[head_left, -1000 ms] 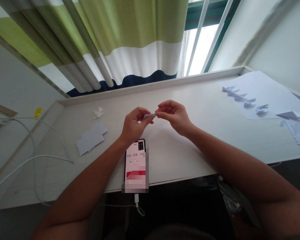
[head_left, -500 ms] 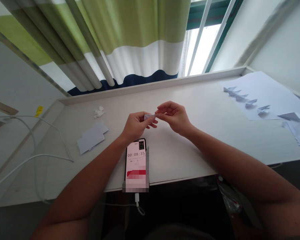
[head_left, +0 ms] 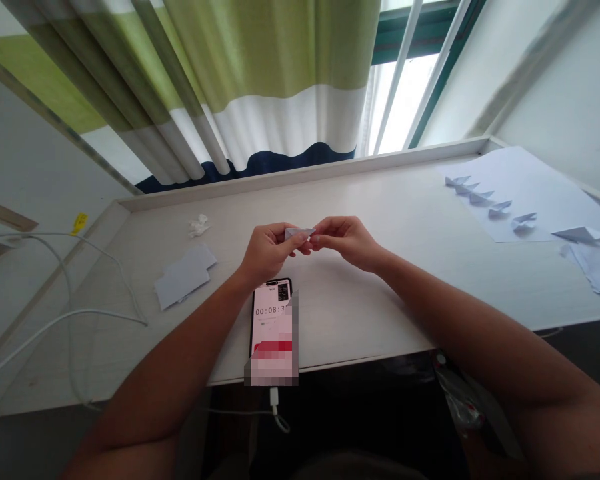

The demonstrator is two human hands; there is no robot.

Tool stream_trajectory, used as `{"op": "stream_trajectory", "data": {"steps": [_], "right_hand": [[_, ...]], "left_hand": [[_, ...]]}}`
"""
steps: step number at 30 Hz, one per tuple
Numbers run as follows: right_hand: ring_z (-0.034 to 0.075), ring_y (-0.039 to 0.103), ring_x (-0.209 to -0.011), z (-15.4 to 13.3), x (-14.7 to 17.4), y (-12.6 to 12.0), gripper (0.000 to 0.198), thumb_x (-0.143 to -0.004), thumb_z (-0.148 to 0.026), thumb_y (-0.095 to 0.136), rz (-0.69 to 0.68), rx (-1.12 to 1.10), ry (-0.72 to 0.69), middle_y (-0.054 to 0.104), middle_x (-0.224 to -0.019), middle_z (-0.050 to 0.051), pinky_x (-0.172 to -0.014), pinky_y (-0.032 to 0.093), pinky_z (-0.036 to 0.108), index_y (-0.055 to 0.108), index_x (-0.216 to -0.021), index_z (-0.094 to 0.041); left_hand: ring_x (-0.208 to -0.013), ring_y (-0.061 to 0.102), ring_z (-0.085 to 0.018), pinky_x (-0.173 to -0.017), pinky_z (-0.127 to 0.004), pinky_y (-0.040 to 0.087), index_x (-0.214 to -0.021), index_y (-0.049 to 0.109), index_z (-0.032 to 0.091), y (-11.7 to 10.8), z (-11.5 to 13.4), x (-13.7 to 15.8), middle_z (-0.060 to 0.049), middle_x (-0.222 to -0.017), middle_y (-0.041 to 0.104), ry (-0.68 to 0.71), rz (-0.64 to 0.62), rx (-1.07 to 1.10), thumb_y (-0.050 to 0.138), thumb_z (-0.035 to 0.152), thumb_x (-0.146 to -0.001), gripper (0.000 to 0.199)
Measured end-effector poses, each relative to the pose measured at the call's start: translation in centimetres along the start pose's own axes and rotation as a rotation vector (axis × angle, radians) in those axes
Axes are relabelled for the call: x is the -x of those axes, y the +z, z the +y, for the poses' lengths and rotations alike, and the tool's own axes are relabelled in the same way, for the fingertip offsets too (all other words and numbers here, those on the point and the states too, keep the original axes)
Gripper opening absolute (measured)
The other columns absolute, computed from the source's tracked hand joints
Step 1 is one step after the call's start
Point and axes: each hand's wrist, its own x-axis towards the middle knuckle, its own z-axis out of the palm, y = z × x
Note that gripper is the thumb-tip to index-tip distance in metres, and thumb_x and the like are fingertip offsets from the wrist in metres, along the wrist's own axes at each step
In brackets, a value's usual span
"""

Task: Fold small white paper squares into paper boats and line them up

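Note:
A small piece of folded white paper [head_left: 298,233] is held above the middle of the desk. My left hand [head_left: 267,252] grips it, thumb on the near side and fingers behind. On its right, my right hand [head_left: 349,241] pinches the pointed end between thumb and fingers. The fingertips of both hands nearly meet, and part of the paper is hidden by them. Just below my left hand lies a phone [head_left: 270,320] showing a running timer, with its lower part blurred out.
Several small folded paper pieces [head_left: 499,209] stand in a row on a large white sheet [head_left: 530,180] at the right. More loose paper [head_left: 590,267] lies by them. Paper squares [head_left: 184,277] and a crumpled tissue [head_left: 198,225] are at the left, near white cables [head_left: 100,311].
My right hand has come down slightly, its fingers now closer together at the paper's right end. More of the folded paper shows between my hands.

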Motion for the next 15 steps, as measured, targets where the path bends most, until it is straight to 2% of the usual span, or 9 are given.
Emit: {"op": "stream_trajectory", "data": {"steps": [3, 5, 8, 11, 15], "right_hand": [[0.02, 0.079, -0.086, -0.38, 0.11, -0.06, 0.027, -0.089, -0.044, 0.087, -0.019, -0.025, 0.048, 0.084, -0.09, 0.007, -0.088, 0.066, 0.04, 0.082, -0.092, -0.018], [0.02, 0.079, -0.084, -0.38, 0.07, -0.2, 0.038, -0.094, -0.054, 0.081, -0.028, -0.05, 0.101, 0.084, -0.091, 0.009, -0.085, 0.066, 0.039, 0.083, -0.09, -0.017], [0.018, 0.078, -0.079, -0.09, -0.08, -0.46, 0.045, -0.089, -0.061, 0.085, -0.015, -0.048, 0.15, 0.083, -0.087, 0.01, -0.079, 0.066, 0.036, 0.081, -0.087, -0.016], [0.017, 0.076, -0.076, 0.13, -0.17, -0.56, 0.045, -0.084, -0.059, 0.09, -0.002, 0.007, 0.106, 0.082, -0.083, 0.008, -0.077, 0.066, 0.034, 0.08, -0.087, -0.015], [0.017, 0.074, -0.073, 0.12, -0.1, -0.37, 0.041, -0.088, -0.056, 0.086, 0.024, 0.166, -0.01, 0.081, -0.081, 0.006, -0.073, 0.064, 0.033, 0.08, -0.089, -0.016]], "left_hand": [[-0.074, 0.079, -0.021, -0.064, -0.03, 0.056, -0.089, 0.081, 0.016, -0.18, 0.01, -0.13, -0.01, -0.082, 0.084, 0.004, -0.003, -0.004, 0.085, 0.055, -0.087, 0.04], [-0.074, 0.078, -0.021, -0.064, -0.03, 0.055, -0.088, 0.081, 0.016, -0.22, -0.17, -0.21, -0.009, -0.08, 0.083, 0.014, -0.02, -0.007, 0.087, 0.054, -0.086, 0.039], [-0.075, 0.078, -0.02, -0.064, -0.029, 0.055, -0.09, 0.082, 0.016, -0.16, -0.53, -0.26, -0.009, -0.081, 0.083, 0.021, -0.038, 0.005, 0.089, 0.052, -0.085, 0.037], [-0.076, 0.078, -0.02, -0.065, -0.029, 0.055, -0.091, 0.083, 0.016, -0.11, -0.7, -0.24, -0.009, -0.081, 0.083, 0.004, -0.053, 0.025, 0.089, 0.051, -0.086, 0.036], [-0.076, 0.078, -0.02, -0.067, -0.03, 0.055, -0.092, 0.084, 0.016, -0.24, -0.74, -0.26, -0.008, -0.08, 0.083, -0.029, -0.076, 0.025, 0.088, 0.049, -0.087, 0.033]]}}
